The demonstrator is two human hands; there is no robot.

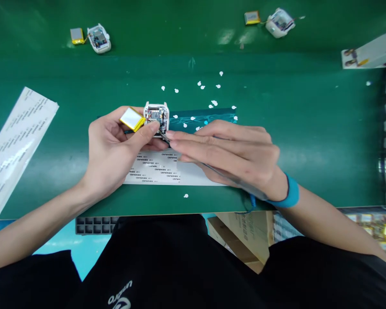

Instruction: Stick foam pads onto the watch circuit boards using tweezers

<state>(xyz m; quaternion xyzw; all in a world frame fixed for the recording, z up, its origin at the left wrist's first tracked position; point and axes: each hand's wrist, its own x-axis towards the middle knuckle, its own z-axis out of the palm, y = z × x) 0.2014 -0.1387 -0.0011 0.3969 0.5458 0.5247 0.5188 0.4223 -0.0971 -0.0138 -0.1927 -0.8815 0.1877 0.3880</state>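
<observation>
White plastic watch housing (156, 116) is held in the closed grip of the left hand (111, 143), with a yellow battery (132, 119) just beside it. The right hand (234, 156) grips steel tweezers (234, 181), their tips at the housing, above a printed label sheet (154, 168).

Hidden behind the left thumb (144, 135): lower end of the white device housing (156, 112); too small to read: print on the label sheet (154, 168) below that housing; cut off by the picture's left edge: the label strip (19, 146) far left of it.
</observation>
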